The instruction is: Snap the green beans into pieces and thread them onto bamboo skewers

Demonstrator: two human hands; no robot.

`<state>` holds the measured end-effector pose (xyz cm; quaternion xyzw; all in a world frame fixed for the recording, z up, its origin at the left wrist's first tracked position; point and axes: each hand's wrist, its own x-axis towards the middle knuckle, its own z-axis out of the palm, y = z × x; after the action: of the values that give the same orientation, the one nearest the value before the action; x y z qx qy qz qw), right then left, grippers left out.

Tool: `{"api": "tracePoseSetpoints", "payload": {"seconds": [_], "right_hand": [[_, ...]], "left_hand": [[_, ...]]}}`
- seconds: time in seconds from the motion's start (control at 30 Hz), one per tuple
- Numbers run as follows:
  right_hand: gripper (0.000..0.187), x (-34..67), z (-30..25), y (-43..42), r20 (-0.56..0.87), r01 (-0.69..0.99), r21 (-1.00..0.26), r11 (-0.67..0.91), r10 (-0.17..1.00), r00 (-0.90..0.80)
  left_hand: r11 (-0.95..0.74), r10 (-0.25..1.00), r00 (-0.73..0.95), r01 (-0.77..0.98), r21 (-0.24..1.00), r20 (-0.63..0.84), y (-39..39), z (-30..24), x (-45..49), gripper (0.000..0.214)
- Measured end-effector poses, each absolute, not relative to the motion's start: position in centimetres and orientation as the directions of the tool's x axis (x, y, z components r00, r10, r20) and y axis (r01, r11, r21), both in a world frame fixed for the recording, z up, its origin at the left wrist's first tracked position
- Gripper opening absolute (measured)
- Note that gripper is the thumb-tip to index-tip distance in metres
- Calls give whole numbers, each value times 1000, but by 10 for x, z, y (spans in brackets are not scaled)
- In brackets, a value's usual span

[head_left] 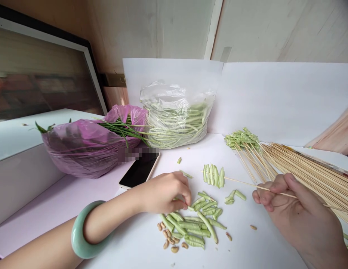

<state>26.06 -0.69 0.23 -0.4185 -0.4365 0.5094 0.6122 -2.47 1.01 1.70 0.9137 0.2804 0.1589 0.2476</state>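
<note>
White tabletop against a white backdrop sheet, with a dark-framed panel at 10 o'clock. Left hand, jade bangle on the wrist, is curled and pinching a pale green pod at the top edge of the loose pile, center-bottom of view; the fingers hide most of that pod. Right hand is closed on a bamboo skewer, gripped between thumb and fingers, with its pointed end toward 9 o'clock. A short row of pods sits on the skewer's far end, apparently threaded. Done: a bunch of loaded skewers at 1 o'clock, exact count unclear. Left: the loose pile, a full clear bag of pods at 12 o'clock, and a large bundle of bare skewers at 2 o'clock. Tan seeds lie beside the pile at 7 o'clock. A phone sits just behind the left hand, and a purple bag of chives at 10 o'clock. Nothing lies between the hands except stray pods.
</note>
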Motion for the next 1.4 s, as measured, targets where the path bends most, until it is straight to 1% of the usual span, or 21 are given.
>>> {"api": "tracePoseSetpoints", "payload": {"seconds": [0.1,0.17,0.23,0.3,0.37,0.4,0.5,0.83,1.1,1.27,1.4], "right_hand": [[29,260,2,-8,110,-290,-946,143,986,125],[28,261,3,-8,120,-302,-941,152,985,122],[28,261,3,-9,147,-291,-941,170,984,102],[29,260,4,-11,184,-262,-945,195,981,68],[32,258,4,-13,212,-222,-952,212,977,27],[33,257,4,-14,223,-204,-954,221,975,12],[36,254,3,-16,256,-169,-954,248,966,-23],[37,248,1,-21,327,-145,-940,309,936,-125],[35,247,-1,-24,355,-90,-933,348,931,-84],[37,247,-3,-23,455,-41,-890,453,882,-123],[37,248,-4,-27,496,-39,-867,497,854,-159]], "left_hand": [[-588,720,672,455,669,175,11,17,-23,7],[-461,800,578,423,780,160,13,15,-21,4],[-305,858,498,301,903,124,14,10,-18,9],[-123,894,443,99,987,67,16,4,-15,19],[31,915,403,-71,997,1,16,1,-13,29],[89,922,385,-129,988,-33,16,0,-12,33],[194,933,342,-224,955,-110,15,-1,-10,37],[225,946,294,-282,932,-140,15,-2,-8,39],[231,949,280,-298,926,-146,14,-1,-9,38],[206,956,264,-299,932,-127,15,-2,-8,36],[162,964,253,-297,941,-86,16,-2,-8,33]]}}
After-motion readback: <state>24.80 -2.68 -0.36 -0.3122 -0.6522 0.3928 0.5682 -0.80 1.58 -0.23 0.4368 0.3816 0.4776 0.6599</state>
